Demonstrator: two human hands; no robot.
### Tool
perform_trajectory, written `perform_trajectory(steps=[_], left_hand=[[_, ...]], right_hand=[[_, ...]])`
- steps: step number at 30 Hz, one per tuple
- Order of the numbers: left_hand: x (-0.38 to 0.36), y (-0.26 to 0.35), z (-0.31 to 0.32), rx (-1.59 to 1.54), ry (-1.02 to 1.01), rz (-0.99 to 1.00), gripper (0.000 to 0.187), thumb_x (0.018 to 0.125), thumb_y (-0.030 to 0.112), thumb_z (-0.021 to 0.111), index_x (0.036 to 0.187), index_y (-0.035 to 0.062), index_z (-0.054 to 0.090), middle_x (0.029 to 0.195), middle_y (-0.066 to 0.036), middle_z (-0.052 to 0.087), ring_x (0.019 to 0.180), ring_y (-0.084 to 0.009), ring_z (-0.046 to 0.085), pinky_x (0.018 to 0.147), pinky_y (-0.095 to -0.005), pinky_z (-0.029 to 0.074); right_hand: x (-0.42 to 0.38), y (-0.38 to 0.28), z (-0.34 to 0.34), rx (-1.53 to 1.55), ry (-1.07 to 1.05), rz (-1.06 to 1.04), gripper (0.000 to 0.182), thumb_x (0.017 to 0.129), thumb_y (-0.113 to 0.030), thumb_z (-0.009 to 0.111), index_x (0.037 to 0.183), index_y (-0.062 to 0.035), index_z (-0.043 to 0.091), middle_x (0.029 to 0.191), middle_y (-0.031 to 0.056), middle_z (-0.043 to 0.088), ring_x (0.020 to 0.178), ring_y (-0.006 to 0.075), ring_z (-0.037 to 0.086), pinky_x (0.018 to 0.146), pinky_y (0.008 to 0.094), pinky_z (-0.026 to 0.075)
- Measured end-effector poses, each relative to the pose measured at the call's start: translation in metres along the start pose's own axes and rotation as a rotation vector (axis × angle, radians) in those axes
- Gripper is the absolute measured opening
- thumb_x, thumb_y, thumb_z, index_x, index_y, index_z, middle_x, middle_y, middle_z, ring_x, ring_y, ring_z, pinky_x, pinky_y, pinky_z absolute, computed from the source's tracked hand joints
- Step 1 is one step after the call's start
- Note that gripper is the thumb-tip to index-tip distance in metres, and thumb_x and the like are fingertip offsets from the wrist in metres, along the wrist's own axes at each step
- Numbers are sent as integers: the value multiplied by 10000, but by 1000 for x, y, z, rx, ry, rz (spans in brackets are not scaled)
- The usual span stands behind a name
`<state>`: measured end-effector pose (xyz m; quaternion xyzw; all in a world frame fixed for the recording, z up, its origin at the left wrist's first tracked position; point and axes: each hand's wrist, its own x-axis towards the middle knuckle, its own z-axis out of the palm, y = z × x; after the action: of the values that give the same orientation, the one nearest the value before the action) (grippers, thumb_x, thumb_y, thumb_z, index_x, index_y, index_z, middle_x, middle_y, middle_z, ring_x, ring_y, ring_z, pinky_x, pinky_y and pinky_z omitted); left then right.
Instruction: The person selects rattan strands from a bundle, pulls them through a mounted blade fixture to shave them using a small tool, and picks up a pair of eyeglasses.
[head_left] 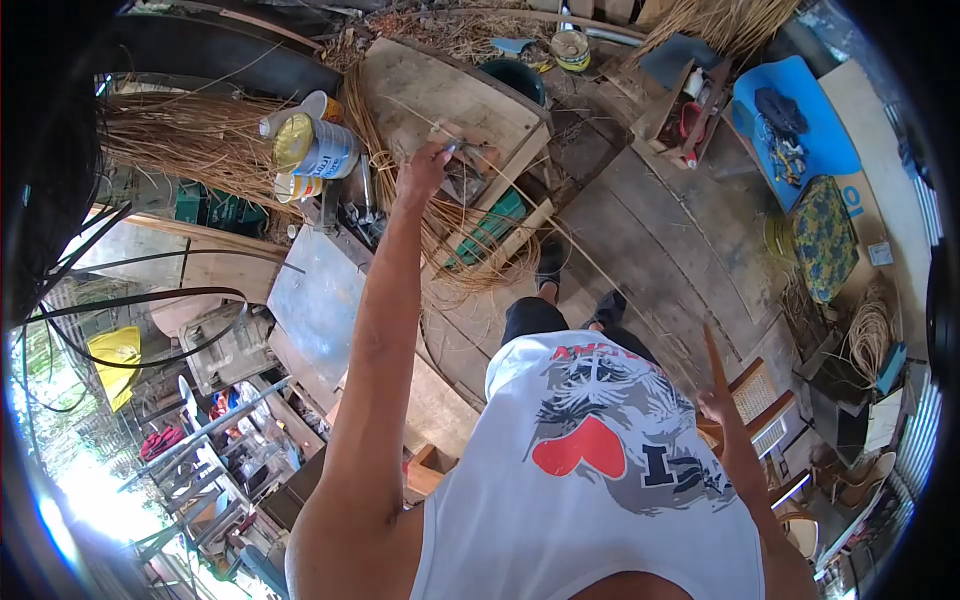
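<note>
My left hand (425, 168) reaches over a wooden work board (440, 88), its fingers closed beside a small tool-like piece whose details are unclear. A long thin cane strip (598, 268) passes by these fingers and slants down across the floor towards my right hand. My right hand (712, 405) is low at my side, its fingers closed; what they grip is too small to tell. A brown pointed piece (714, 358) rises beside it, next to a chair with woven cane panels (757, 400). Loose cane strands (480, 262) curl below the board.
Paint cans (335, 150) and a large bundle of cane (190, 140) lie at the left. A blue plastic seat (825, 120) and a camouflage-patterned item (825, 240) are at the right. A wooden tool box (663, 120) rests on the plank floor (650, 215). A coil (872, 335) lies far right.
</note>
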<state>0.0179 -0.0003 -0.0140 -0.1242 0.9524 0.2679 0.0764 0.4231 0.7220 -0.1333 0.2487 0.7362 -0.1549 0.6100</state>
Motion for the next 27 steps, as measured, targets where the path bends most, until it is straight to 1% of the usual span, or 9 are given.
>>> perform_trajectory(steps=[2, 3, 10, 12, 16, 19, 21, 26, 27], left_hand=[[7, -4, 0, -45, -59, -43, 264, 918, 341, 628, 1085, 149, 700, 992, -168, 691, 979, -371, 648, 827, -463, 485], [10, -6, 0, -86, -125, -95, 267, 918, 340, 631, 1091, 149, 699, 1001, -168, 692, 989, -368, 648, 831, -463, 485], [19, -24, 10, -38, -83, -78, 288, 916, 347, 641, 1111, 142, 694, 1038, -166, 695, 1023, -360, 648, 870, -448, 486], [19, -29, 15, -63, -18, 54, 288, 939, 262, 630, 1130, 51, 677, 806, -109, 690, 660, -171, 669, 652, -344, 526], [14, -19, 10, -43, -23, -2, 277, 932, 254, 637, 1113, 49, 685, 761, -104, 679, 656, -177, 663, 655, -353, 521], [6, -1, -3, -7, -79, -71, 313, 914, 350, 646, 1150, 148, 679, 1089, -172, 688, 1070, -362, 636, 898, -451, 487], [5, -8, 1, -29, -79, -77, 306, 914, 351, 645, 1136, 142, 681, 1084, -173, 688, 1065, -363, 637, 896, -452, 488], [8, -8, 3, 2, -18, -4, 293, 932, 322, 619, 1105, 98, 692, 853, -130, 699, 777, -261, 682, 756, -384, 503], [6, -9, 2, 3, -23, -3, 293, 932, 322, 619, 1105, 98, 692, 853, -130, 699, 777, -261, 682, 756, -384, 503]], right_hand=[[-19, -68, -21, -422, 435, -438, 397, 877, -324, 625, 1146, -34, 655, 1069, 221, 675, 1120, 331, 606, 932, 450, 483], [-12, -123, -48, -659, 272, -409, 592, 862, -349, 658, 1328, -3, 542, 1307, 273, 555, 1298, 362, 477, 1078, 451, 397], [-122, -508, -110, 181, 302, -1108, 663, 919, -456, 600, 1413, -37, 461, 1421, 238, 486, 1310, 353, 483, 1047, 401, 428], [-119, -570, -115, -104, 183, -1284, 655, 946, -465, 564, 1393, 1, 455, 1334, 222, 565, 1263, 311, 533, 963, 395, 487], [-148, -629, -110, 225, -102, -864, 385, 946, -383, 559, 1043, -19, 639, 1051, 161, 687, 890, 351, 674, 768, 423, 520], [-123, -619, -96, 60, 561, -1120, 316, 944, -341, 548, 911, -44, 649, 1002, 164, 679, 836, 369, 646, 730, 424, 514], [-96, -571, -95, -9, 471, -1008, 252, 934, -297, 554, 978, -70, 655, 1053, 155, 663, 921, 358, 624, 757, 449, 509], [29, -184, -67, -749, 411, -365, 390, 874, -278, 586, 1224, -115, 641, 1044, 175, 670, 997, 372, 637, 871, 477, 505], [7, -86, -53, -462, 546, -304, 400, 893, -334, 577, 1186, -75, 660, 974, 228, 685, 961, 396, 656, 863, 488, 506]])
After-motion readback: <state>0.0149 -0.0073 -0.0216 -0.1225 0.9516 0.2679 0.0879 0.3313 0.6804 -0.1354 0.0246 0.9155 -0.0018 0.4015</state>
